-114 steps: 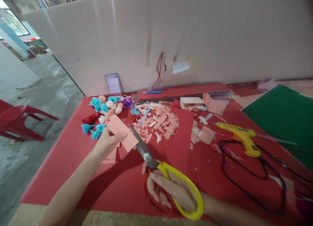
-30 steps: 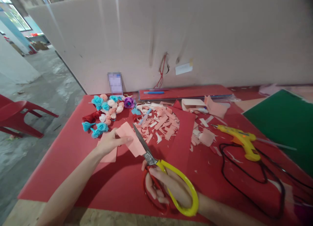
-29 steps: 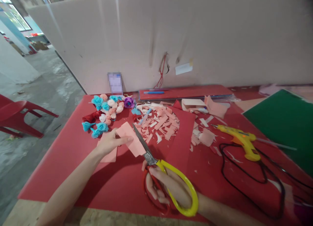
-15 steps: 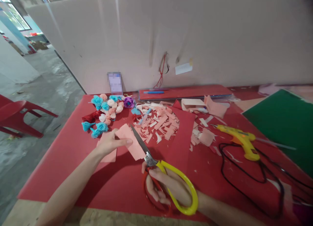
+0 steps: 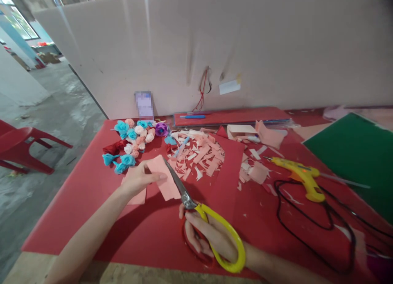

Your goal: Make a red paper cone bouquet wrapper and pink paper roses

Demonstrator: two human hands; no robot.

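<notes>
Between the thumb and fingers of my left hand (image 5: 141, 178) is a piece of pink paper (image 5: 165, 183), held up over the red table covering. My right hand (image 5: 211, 235) is wrapped round scissors (image 5: 227, 220) with one yellow and one red handle loop. The metal blades lie along the right edge of the paper and look closed or nearly so. More pink paper (image 5: 138, 197) lies flat under my left hand. Just beyond the blades spreads a heap of pink and white paper scraps (image 5: 205, 153).
Blue, pink, white, red and purple paper flowers (image 5: 132, 142) lie at the back left. On the right are a yellow glue gun (image 5: 302, 175) with a looping black cord (image 5: 279, 214) and a green board (image 5: 353, 157). A phone-like object (image 5: 145, 105) leans on the wall; a red chair (image 5: 27, 144) stands left.
The scissor blades have drawn together slightly along the paper's right edge, and the handles have moved a little left. My left hand has barely moved.
</notes>
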